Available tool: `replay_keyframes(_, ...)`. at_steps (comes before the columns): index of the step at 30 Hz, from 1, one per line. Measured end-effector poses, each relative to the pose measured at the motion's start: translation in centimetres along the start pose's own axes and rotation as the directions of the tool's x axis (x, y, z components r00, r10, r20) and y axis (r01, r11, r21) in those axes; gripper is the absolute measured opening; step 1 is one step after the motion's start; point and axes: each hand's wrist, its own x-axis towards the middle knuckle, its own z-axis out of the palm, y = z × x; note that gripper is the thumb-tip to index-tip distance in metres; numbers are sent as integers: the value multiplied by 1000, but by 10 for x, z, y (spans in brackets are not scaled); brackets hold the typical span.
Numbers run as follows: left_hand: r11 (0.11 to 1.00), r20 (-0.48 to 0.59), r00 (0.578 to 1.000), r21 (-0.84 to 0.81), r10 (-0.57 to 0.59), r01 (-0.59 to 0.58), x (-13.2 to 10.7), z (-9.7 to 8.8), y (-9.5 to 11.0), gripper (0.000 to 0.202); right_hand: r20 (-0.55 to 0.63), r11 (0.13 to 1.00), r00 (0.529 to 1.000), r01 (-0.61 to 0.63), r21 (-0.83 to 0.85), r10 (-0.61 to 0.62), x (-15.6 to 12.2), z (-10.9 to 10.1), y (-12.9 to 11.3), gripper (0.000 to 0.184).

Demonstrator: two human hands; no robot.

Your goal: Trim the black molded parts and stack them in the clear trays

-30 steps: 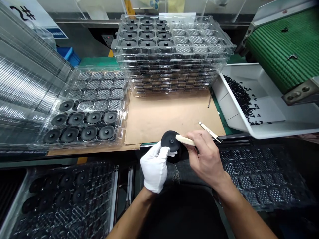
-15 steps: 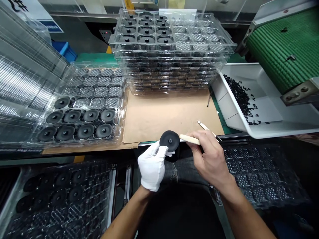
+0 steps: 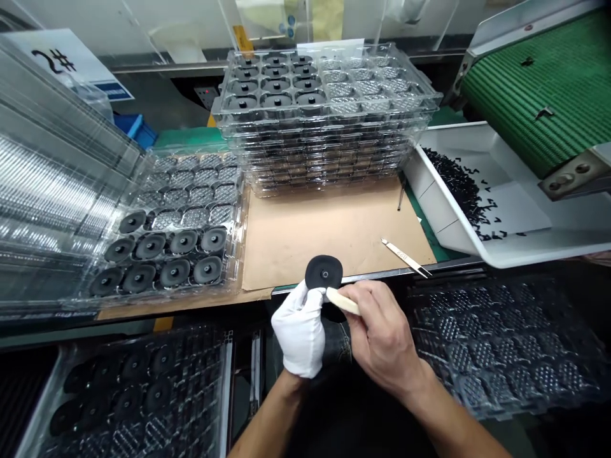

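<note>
My left hand (image 3: 300, 332), in a white glove, pinches a black round disc (image 3: 324, 270) with a small hub at its centre; the disc's face is turned up to the camera. My bare right hand (image 3: 384, 334) is closed around a cream-coloured flat stick (image 3: 344, 301). The stick's rounded tip meets the disc's lower right edge, close to my gloved thumb; whether it touches is hard to tell. Beyond them, brown cardboard (image 3: 310, 235) covers the bench, and pale tweezers (image 3: 405, 257) lie on it to the right.
Left, a clear blister tray (image 3: 191, 215) holds several similar discs. Stacked clear trays (image 3: 329, 152) stand at the back. A white bin (image 3: 482, 245) of small black pieces sits under a green conveyor belt (image 3: 529, 95). Lower trays flank my lap, one with discs (image 3: 126, 404), another (image 3: 506, 343) at right.
The stick has swung from the disc's right side down to its lower right edge, my right hand moving left and down with it. The whole view has also shifted slightly.
</note>
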Motion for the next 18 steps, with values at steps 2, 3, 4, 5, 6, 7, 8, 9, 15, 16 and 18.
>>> replay_keyframes(2,1000,0,1000,17,-1,1,1,-1,1,26,5,1000,1000,-1,22,0,0,1,-1,30)
replay_keyframes(3,1000,7,1000,24,4,-4,1,-1,1,25,7,1000,1000,0,29,-1,1,0,-1,31)
replay_keyframes(4,1000,13,1000,29,9,-10,1,-1,2,24,6,999,1000,2,33,-2,2,-1,1,32)
replay_keyframes(5,999,17,1000,29,14,-14,1,-1,2,24,4,999,1000,3,32,-3,3,-2,2,32)
replay_keyframes(6,1000,21,1000,25,18,-19,0,-1,2,23,1,1000,1000,3,29,-3,4,-4,4,32)
replay_keyframes(7,1000,29,999,20,23,-23,0,-2,1,22,-4,1000,1000,2,23,-2,5,-6,5,32)
replay_keyframes(8,1000,41,999,13,26,-27,0,-2,1,21,-5,1000,1000,-2,15,2,6,-8,7,32)
replay_keyframes(9,1000,57,998,5,30,-30,-1,-3,1,20,-3,1000,1000,-7,7,7,7,-10,8,31)
replay_keyframes(15,985,154,984,130,89,-110,1,-11,3,24,55,999,998,31,-38,-29,10,-21,16,30)
replay_keyframes(16,978,187,978,166,96,-128,2,-13,4,25,75,998,996,41,-43,-38,10,-23,17,31)
replay_keyframes(18,961,260,959,220,109,-169,5,-17,7,28,120,997,992,56,-49,-50,13,-27,20,33)
